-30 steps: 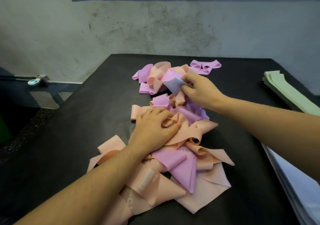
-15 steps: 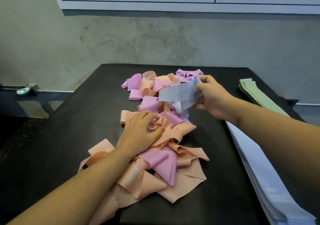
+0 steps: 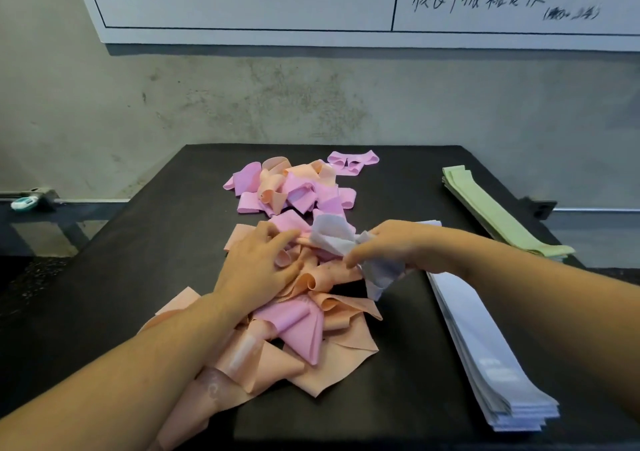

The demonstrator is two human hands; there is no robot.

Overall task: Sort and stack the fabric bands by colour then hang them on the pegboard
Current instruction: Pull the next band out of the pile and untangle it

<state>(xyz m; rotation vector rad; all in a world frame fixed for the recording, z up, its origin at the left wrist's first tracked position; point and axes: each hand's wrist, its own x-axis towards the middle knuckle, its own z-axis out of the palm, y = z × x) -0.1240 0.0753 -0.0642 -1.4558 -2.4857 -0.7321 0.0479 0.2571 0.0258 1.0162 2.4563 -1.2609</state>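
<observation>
A tangled pile of peach and pink fabric bands (image 3: 304,298) lies on the black table (image 3: 138,260). My left hand (image 3: 259,263) presses flat on the pile's middle, fingers spread. My right hand (image 3: 391,246) is shut on a pale blue band (image 3: 332,235), which is crumpled and lifted just above the pile's right side. A flat stack of pale blue bands (image 3: 485,353) lies along the right side of the table. A flat stack of green bands (image 3: 491,211) lies at the back right.
A white board with handwriting (image 3: 311,0) hangs on the grey wall behind the table. A loose pink band (image 3: 353,161) lies at the table's far edge. A rail with a small teal item (image 3: 22,202) runs at the left.
My right hand pulled the pale blue band out of the pile and drew it nearer and rightward, toward the blue stack. The camera tilted up. My left hand stayed on the pile.
</observation>
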